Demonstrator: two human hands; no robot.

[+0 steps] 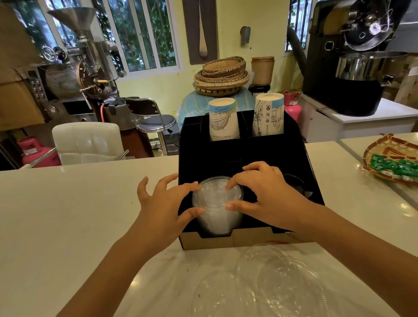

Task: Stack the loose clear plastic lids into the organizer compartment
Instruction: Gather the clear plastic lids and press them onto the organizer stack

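A black cardboard organizer (pixel 242 154) stands on the white counter in front of me. In its front left compartment sits a stack of clear plastic lids (pixel 217 207). My left hand (pixel 164 205) touches the stack's left side with thumb and fingertips. My right hand (pixel 264 191) presses on its right side and top with thumb and index finger. Several loose clear lids (pixel 272 284) lie flat on the counter between my forearms, in front of the organizer.
Two stacks of printed paper cups (pixel 224 119) stand in the organizer's rear compartments. A dark round item (pixel 295 180) sits in the front right compartment. A woven tray with green packets (pixel 401 163) lies at the right. The white counter (pixel 72 215) stretches left.
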